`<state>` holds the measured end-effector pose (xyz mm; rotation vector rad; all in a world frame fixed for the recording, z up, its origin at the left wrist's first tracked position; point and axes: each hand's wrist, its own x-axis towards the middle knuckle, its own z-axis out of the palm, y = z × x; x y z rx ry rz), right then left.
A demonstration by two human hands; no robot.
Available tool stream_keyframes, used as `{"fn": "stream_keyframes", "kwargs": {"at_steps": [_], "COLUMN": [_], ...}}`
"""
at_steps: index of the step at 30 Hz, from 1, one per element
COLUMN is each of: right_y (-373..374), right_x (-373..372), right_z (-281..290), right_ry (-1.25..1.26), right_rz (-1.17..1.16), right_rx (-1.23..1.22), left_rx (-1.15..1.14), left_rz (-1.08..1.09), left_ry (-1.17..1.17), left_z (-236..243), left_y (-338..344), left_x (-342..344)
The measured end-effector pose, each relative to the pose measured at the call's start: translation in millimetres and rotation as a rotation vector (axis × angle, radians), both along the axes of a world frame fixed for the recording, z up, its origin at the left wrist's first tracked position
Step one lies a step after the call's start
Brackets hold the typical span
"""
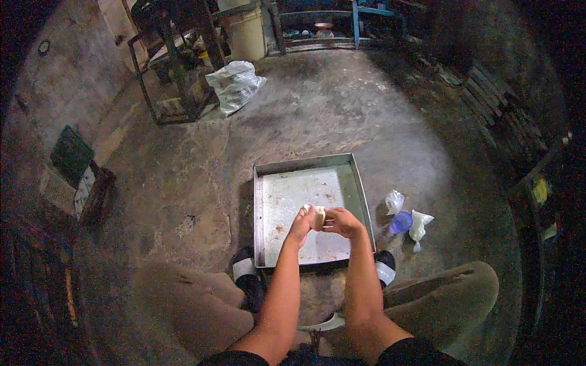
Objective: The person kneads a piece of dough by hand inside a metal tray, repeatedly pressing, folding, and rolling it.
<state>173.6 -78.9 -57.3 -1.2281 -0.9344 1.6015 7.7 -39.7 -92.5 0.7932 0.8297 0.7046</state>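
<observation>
A small pale, dough-like lump (318, 218) is held between my two hands above a shallow square metal tray (284, 189). My left hand (300, 226) is closed round its left side, with the thumb and fingers near the top. From the right, the fingers of my right hand (343, 222) curl in against the lump. Low walls surround the tray, and its silvery bottom shows a few brownish spots. It lies on the floor between my feet.
Right of the tray are a clear plastic bag (394, 201), a purple-blue cup (401, 223) and a white bag (420, 225). A white sack (235, 86) stands farther off, beside a dark metal frame (177, 91). Behind it is a pale bucket (246, 33). My knees flank the tray's near side.
</observation>
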Motion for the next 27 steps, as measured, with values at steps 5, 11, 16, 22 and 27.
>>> {"fn": "stream_keyframes", "kwargs": {"at_steps": [5,11,16,22,27], "right_y": [3.3,21.1,31.9,42.6,41.7], "right_x": [5.8,18.1,-3.6,-37.4,-19.1], "right_z": [29.3,-22.4,-50.0,-70.1,-59.5], "right_ry": [-0.159,-0.556,-0.304,0.350,0.541], "right_rz": [0.285,-0.444,-0.241,-0.279,-0.408], "right_rx": [-0.067,-0.186,-0.356,-0.382,-0.382], "left_rx": [0.232,-0.214,-0.246,0.131,0.550], "left_rz": [0.311,0.395,0.585,0.274,0.009], "left_ry": [0.157,0.229,0.224,0.375,0.851], "left_z": [-5.6,2.0,-4.0,11.6,-26.9], "left_y": [-19.4,-23.1,-7.3,8.7,16.4], "left_x": [28.4,38.1,39.9,52.8,52.7]}}
